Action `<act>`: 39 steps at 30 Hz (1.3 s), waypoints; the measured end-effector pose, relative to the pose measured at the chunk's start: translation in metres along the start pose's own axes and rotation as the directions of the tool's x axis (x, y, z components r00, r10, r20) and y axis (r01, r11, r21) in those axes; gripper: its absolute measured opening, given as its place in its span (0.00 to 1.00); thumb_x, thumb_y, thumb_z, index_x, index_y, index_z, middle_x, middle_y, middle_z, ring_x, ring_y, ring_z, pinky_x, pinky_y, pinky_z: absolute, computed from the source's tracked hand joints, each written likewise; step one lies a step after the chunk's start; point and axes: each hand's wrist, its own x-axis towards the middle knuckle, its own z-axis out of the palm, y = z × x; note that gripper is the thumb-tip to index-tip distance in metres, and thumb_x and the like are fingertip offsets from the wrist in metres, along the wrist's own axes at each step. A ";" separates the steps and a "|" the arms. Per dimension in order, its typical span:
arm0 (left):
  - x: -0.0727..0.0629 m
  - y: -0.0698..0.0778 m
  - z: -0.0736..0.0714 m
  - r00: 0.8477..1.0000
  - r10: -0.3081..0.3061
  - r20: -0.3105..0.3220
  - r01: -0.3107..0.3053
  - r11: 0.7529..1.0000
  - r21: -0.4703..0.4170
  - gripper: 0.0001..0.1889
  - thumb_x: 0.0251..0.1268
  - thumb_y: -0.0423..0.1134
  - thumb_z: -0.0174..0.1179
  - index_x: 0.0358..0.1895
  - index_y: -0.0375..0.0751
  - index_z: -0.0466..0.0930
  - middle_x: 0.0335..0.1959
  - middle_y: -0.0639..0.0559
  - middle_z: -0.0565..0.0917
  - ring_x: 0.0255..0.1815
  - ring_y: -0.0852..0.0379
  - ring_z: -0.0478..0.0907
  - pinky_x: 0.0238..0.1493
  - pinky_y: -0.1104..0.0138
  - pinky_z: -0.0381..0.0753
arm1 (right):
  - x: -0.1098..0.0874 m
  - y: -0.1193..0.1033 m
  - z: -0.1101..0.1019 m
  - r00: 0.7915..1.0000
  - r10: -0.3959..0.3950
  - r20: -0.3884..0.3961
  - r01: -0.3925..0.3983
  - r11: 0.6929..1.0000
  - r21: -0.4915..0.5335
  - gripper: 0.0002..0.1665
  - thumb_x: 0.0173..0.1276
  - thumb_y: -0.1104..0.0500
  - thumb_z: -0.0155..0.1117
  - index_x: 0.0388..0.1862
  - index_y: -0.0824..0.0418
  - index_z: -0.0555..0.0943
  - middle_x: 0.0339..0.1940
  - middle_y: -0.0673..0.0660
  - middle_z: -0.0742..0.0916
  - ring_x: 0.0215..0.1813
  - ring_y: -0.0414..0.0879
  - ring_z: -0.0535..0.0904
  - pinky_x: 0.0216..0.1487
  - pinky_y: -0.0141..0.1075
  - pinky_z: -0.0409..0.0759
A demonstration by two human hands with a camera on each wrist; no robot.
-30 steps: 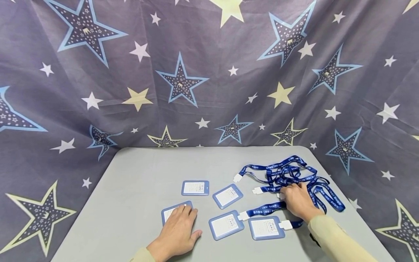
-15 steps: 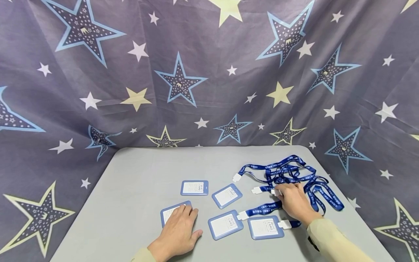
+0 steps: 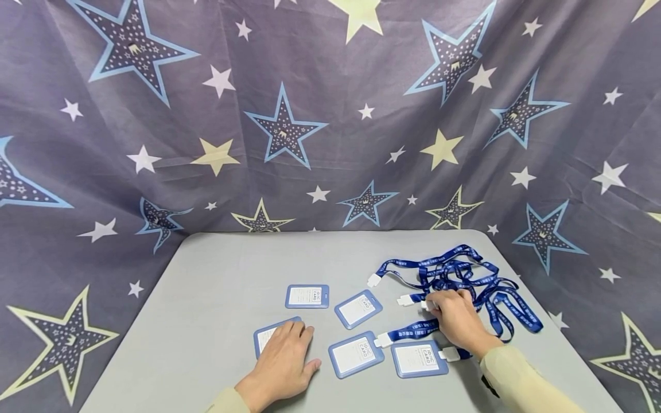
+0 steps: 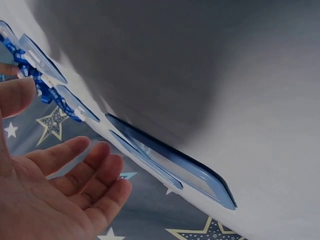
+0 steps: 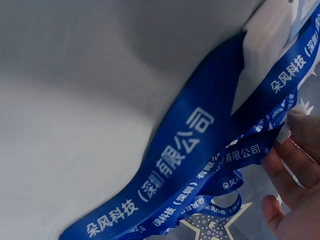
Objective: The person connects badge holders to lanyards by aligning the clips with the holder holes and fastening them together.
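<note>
My right hand point(image 3: 459, 322) pinches the white plastic clip point(image 3: 427, 306) of a blue lanyard between thumb and fingers; the right wrist view shows the strap point(image 5: 245, 152) running from that clip. My left hand point(image 3: 283, 358) lies over the near-left blue badge holder point(image 3: 262, 337), covering much of it, with fingers relaxed. Two more loose badge holders sit further back, a level one point(image 3: 307, 296) and a tilted one point(image 3: 358, 309). In front, a left badge holder point(image 3: 356, 354) and a right badge holder point(image 3: 419, 359) each have a lanyard clip at the slot end.
Tangled blue lanyards point(image 3: 465, 275) are heaped on the right of the grey table point(image 3: 227, 275). Two other white clips, a far one point(image 3: 374, 280) and a nearer one point(image 3: 405, 300), point left from the heap. A star-patterned cloth point(image 3: 320, 160) hangs behind the table.
My right hand has moved a short way left, drawing the pinched clip out from the lanyard heap. My left hand has stayed nearly still over the badge holder.
</note>
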 end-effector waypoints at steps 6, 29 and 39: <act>0.004 0.002 0.000 1.000 -0.002 0.010 0.002 1.000 -0.020 0.33 0.64 0.55 0.67 0.62 0.31 0.79 0.56 0.39 0.79 0.64 0.39 0.73 0.71 0.46 0.68 | -0.001 -0.005 0.002 1.000 -0.004 0.011 0.003 1.000 0.007 0.18 0.55 0.71 0.77 0.45 0.61 0.87 0.48 0.57 0.90 0.50 0.54 0.85 0.53 0.52 0.67; 0.019 0.011 0.003 1.000 -0.011 0.018 0.011 0.999 -0.049 0.33 0.65 0.55 0.66 0.64 0.32 0.78 0.57 0.40 0.79 0.62 0.42 0.73 0.71 0.48 0.69 | 0.000 -0.016 0.008 0.999 -0.033 0.020 0.033 0.999 0.031 0.18 0.55 0.69 0.79 0.45 0.60 0.87 0.46 0.56 0.90 0.50 0.55 0.85 0.59 0.58 0.68; 0.025 0.014 0.005 1.000 0.008 -0.006 -0.008 1.000 -0.030 0.33 0.65 0.55 0.66 0.63 0.32 0.78 0.55 0.42 0.80 0.59 0.45 0.74 0.68 0.50 0.71 | 0.001 -0.020 0.010 0.999 -0.039 0.014 0.039 0.999 0.036 0.19 0.54 0.68 0.80 0.45 0.59 0.87 0.47 0.56 0.90 0.52 0.54 0.85 0.59 0.58 0.68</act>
